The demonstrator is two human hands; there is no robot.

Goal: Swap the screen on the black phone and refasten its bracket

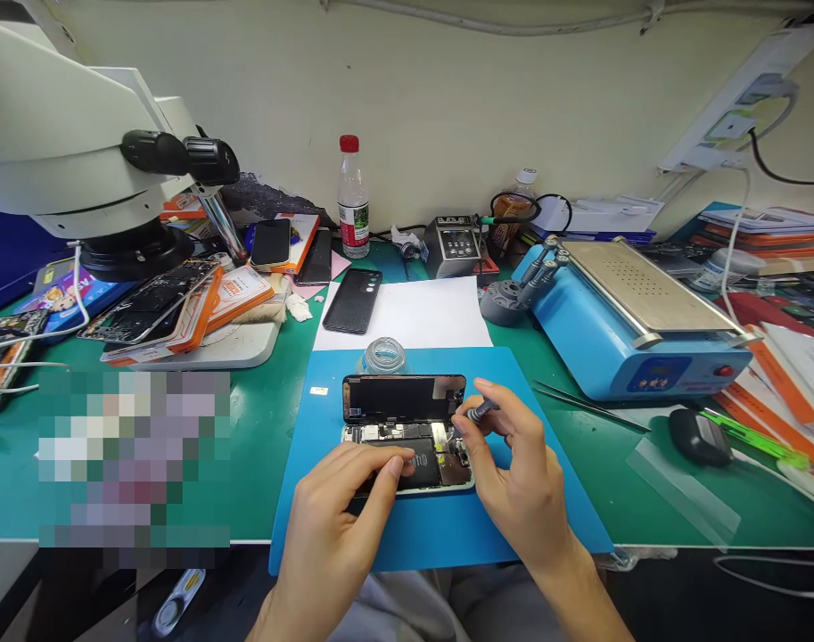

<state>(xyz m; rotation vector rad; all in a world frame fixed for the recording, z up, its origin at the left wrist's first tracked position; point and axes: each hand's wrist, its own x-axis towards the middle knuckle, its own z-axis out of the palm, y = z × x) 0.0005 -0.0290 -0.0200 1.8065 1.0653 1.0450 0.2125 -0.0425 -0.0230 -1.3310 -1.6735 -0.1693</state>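
An opened smartphone [416, 459] lies on the blue mat [546, 517], its battery and circuit boards exposed. Its screen [399, 399] is tipped up along the far edge and leans near a glass jar [383, 357]. My left hand [346, 513] rests over the phone's near left part, thumb and forefinger brought together above the battery; whatever may be between them is too small to make out. In my right hand [517, 455] is a short dark grey screwdriver [481, 410], gripped by the fingers at the phone's right end. Its tip is hard to see.
A microscope [78, 152] overhangs the left side, above stacked phone parts. Behind the mat are a black phone cover [353, 301] on white paper [426, 312] and a screwdriver stand [504, 301]. Tweezers [590, 406] and a blue heating plate [640, 312] occupy the right.
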